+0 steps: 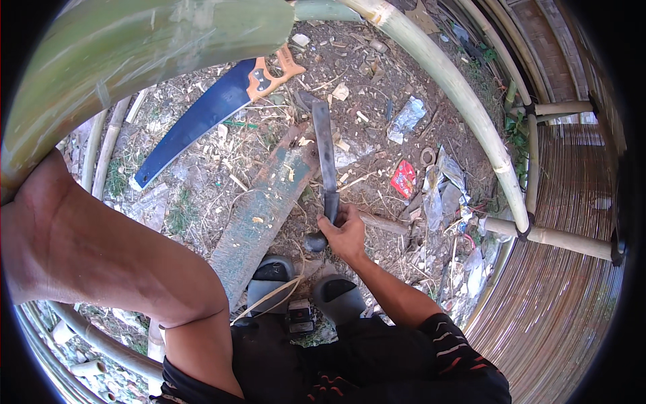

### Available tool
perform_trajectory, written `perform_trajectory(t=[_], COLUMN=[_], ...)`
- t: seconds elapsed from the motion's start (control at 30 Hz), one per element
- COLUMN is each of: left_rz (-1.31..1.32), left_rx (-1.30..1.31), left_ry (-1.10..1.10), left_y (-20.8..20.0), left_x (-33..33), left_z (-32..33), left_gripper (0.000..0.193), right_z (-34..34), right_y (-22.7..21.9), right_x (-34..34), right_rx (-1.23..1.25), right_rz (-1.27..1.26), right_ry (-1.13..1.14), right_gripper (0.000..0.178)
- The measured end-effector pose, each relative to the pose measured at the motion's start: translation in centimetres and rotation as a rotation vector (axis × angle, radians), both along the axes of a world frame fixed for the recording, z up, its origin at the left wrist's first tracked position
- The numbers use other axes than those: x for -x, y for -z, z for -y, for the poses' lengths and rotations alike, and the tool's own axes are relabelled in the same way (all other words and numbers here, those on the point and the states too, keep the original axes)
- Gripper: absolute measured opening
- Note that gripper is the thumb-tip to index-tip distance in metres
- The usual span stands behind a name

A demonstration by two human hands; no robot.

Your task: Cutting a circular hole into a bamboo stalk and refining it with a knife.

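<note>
My right hand (346,232) is closed around the black handle of a machete (326,145), whose long grey blade points away from me. The handle's rounded butt shows below my fingers. A thick green bamboo pole (168,57) crosses the upper left, very close to view. My left arm is raised and bent, and my left hand (30,182) is against the underside of that pole at the left edge; its fingers are hidden. Beyond the machete's left side, a handsaw (202,118) with a dark blue blade and orange handle lies on the ground.
A worn wooden plank or log (269,202) lies between the saw and my feet, with chips on it. A pale bamboo pole (451,84) arches along the right. Plastic scraps, a red wrapper (403,178) and a slatted bamboo screen (552,256) are farther right.
</note>
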State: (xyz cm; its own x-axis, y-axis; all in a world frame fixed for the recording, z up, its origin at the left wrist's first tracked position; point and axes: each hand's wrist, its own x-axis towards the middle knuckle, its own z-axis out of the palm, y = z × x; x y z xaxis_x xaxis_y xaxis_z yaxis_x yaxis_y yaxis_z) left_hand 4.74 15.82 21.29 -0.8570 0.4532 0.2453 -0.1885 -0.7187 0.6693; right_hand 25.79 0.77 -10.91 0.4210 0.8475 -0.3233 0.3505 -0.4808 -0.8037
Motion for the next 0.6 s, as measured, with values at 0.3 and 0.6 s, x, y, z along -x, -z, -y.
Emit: perform_trajectory(t=[0.3, 0.6], left_rz=[0.012, 0.426], left_rx=[-0.149, -0.071], left_ry=[0.103, 0.677], left_y=[1.9, 13.6], left_x=[4.4, -6.2], left_z=[-4.0, -10.9], left_gripper=[0.085, 0.065], right_z=[-13.3, -5.4], right_y=[-12.4, -20.7], right_x=[0.3, -1.4], right_rx=[-0.523, -0.058], right_rz=[0.867, 0.291], right_ry=[-0.532, -0.524], right_gripper=[0.049, 0.063])
